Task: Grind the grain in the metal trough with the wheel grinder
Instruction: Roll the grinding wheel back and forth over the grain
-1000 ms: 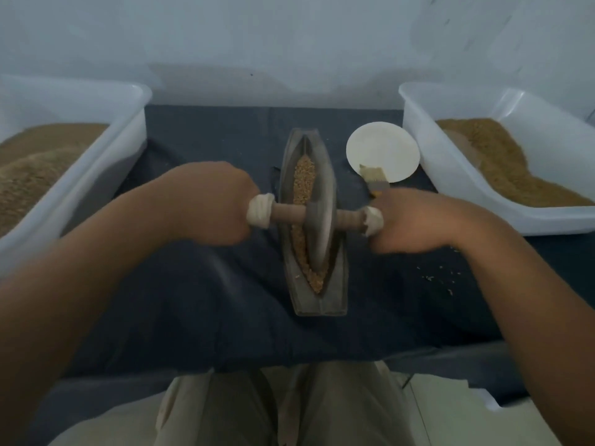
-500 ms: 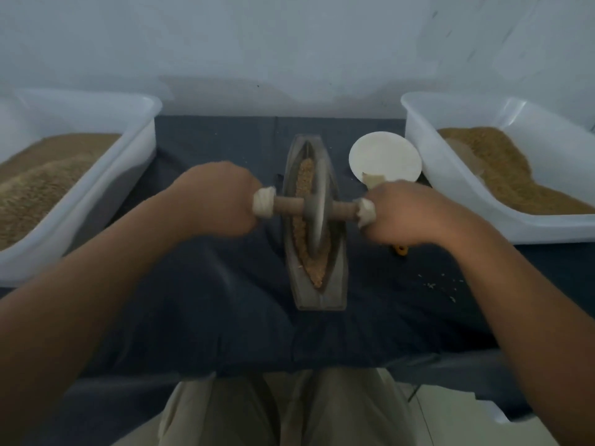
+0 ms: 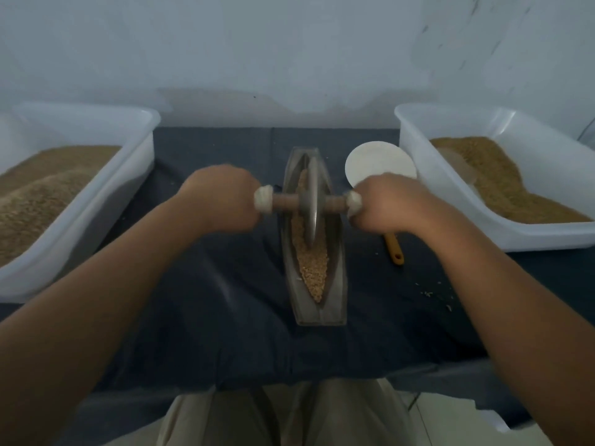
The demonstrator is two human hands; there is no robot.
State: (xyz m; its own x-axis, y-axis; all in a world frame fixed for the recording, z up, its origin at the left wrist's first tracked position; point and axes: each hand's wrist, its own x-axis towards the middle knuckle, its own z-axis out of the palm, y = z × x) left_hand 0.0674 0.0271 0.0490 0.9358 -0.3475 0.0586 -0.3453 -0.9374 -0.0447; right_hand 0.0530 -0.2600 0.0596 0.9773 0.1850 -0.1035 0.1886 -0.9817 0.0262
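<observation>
- The left hand [image 3: 222, 197] and right hand [image 3: 386, 204] gripped the handle ends of the wheel grinder [image 3: 310, 201].
- Its wheel sat in the grain [image 3: 310, 272] toward the 12 o'clock end of the trough [image 3: 336, 294].
- Uneven pushing could tip it, spilling grain.

Dim, bluish, flat light; soft focus; hands motion-blurred; wide-angle edge bending.

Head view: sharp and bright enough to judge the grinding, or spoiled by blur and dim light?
Head view: dim, bluish, no glare; left hand and right hand smeared by motion; grey metal wheel grinder slightly soft; tan grain in the long metal trough legible; wide-angle lens swells the forearms toward the lower corners.
</observation>
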